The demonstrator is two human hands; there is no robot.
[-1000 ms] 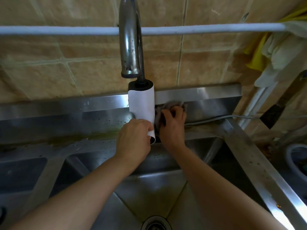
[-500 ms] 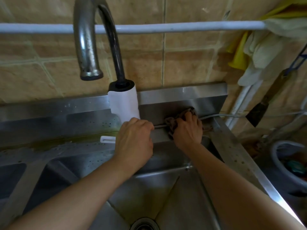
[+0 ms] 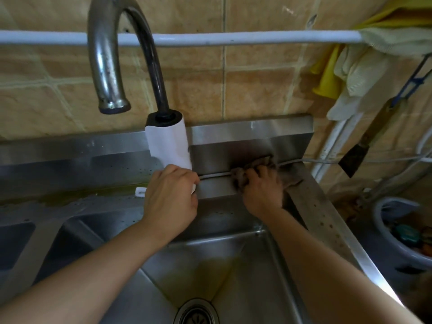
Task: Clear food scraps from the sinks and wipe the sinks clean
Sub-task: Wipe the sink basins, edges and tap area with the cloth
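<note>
Sink (image 3: 233,265): basin fills the lower centre, drain (image 3: 197,312) at 6 o'clock, no scraps visible in it. Your right hand (image 3: 263,190) grips the brown rag (image 3: 252,170), fingers curled over it, pressed on the back ledge at the splashback foot, roughly 2 o'clock of the drain. Over the last second the rag has slid right along that ledge, away from the white faucet base (image 3: 168,146), toward the right-hand corner. So you're on the wipe stage, rim not basin; yellowish film in the basin and at 9 o'clock on the ledge is still to do, I'd say. Your left hand (image 3: 170,197) stays curled at the faucet base and seems to pinch the thin cable (image 3: 215,175). No readable labels or writing.
</note>
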